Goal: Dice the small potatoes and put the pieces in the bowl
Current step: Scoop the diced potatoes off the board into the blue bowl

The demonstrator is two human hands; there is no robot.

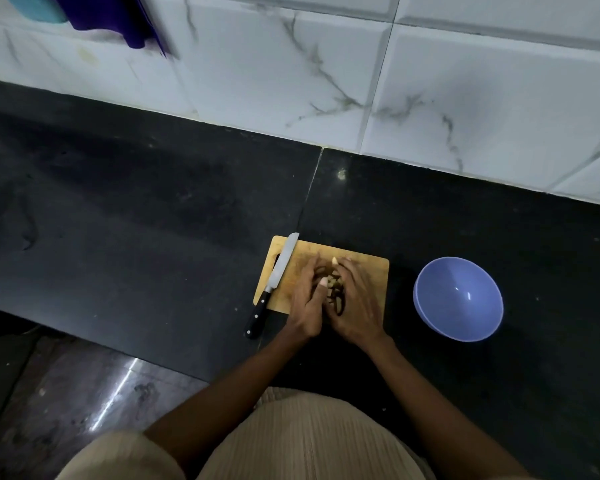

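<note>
Both my hands cup the diced potato pieces (335, 284) at the middle of the cutting board (368, 268): left hand (307, 299) and right hand (355, 303) curl inward, gripping the heap between them. Recommendation: press the palms together under the pile before lifting, so nothing spills. The knife (274, 282) lies idle along the board's left edge, handle overhanging. The bowl (458, 299) stands apart to the right, with open desk (400, 306) between.
</note>
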